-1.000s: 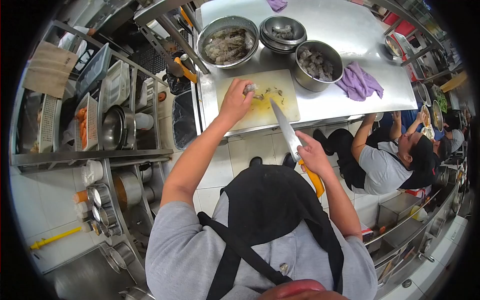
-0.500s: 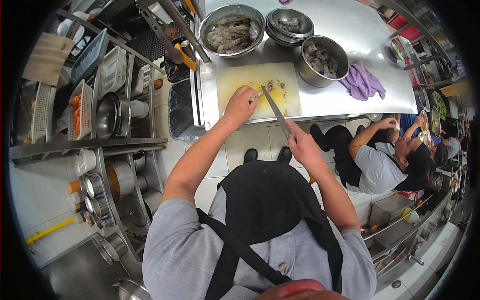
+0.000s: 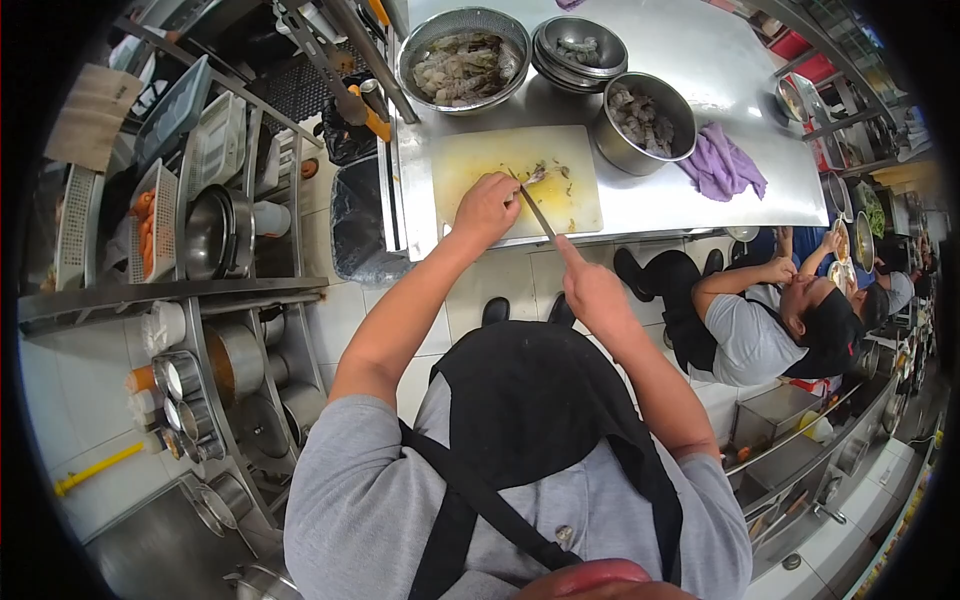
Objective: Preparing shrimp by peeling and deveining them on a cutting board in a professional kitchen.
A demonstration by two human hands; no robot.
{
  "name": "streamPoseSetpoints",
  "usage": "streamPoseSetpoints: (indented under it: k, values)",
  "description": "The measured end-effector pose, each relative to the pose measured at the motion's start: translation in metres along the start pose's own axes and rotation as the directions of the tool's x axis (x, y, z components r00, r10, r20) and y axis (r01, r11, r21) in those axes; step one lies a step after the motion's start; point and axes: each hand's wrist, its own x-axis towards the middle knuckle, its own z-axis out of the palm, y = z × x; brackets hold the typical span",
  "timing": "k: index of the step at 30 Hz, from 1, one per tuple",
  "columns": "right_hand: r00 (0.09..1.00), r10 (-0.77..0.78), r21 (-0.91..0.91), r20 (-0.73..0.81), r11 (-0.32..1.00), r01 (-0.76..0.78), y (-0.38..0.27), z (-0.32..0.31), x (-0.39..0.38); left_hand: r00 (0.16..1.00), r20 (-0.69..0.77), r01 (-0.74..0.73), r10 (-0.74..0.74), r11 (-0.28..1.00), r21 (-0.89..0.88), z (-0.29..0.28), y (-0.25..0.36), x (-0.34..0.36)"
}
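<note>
My left hand [image 3: 488, 208] presses with curled fingers on a shrimp [image 3: 538, 174] at the left of the small scraps on the yellowish cutting board [image 3: 462, 157]. My right hand [image 3: 594, 292] grips a long knife [image 3: 542, 219], its blade angled forward to lie at the shrimp beside my left fingertips. Behind the board stands a perforated steel bowl [image 3: 461, 72] full of raw shrimp. To its right are stacked steel bowls [image 3: 578, 79] with a few shrimp in the top one, and a deeper steel pot [image 3: 645, 150] holding more shrimp.
A purple cloth [image 3: 722, 165] lies on the steel table [image 3: 702, 55]. A lined bin [image 3: 357, 230] stands left of the table, beside shelving [image 3: 170, 292] with trays and cookware. Co-workers, one in a black cap [image 3: 835, 330], work close on my right among pans and bowls.
My left hand has shifted slightly, first lower and then toward the board's middle with the shrimp. My right hand has drawn leftward, swinging the knife blade to my left fingertips.
</note>
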Motion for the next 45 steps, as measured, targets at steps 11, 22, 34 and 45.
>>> streamPoseSetpoints:
  k: [11,22,34,45]
  values:
    - [0.991,-0.068,0.120,-0.116,0.989,0.082,-0.009,0.010,0.050,0.999,-0.016,-0.030,0.029,0.999,-0.034,-0.002,-0.003,-0.003]
    - [0.998,-0.056,0.087,0.033,0.995,0.053,-0.008,-0.005,0.012,1.000,0.005,-0.020,0.020,0.999,-0.031,-0.002,-0.007,-0.008]
    - [0.994,-0.088,0.213,-0.060,0.972,0.099,-0.016,0.000,0.043,0.997,-0.055,-0.064,0.061,0.996,-0.064,-0.013,-0.005,-0.008]
    - [0.991,-0.123,0.237,-0.048,0.963,0.131,-0.025,0.012,0.062,0.999,-0.003,-0.033,0.033,0.999,-0.037,-0.014,-0.011,-0.014]
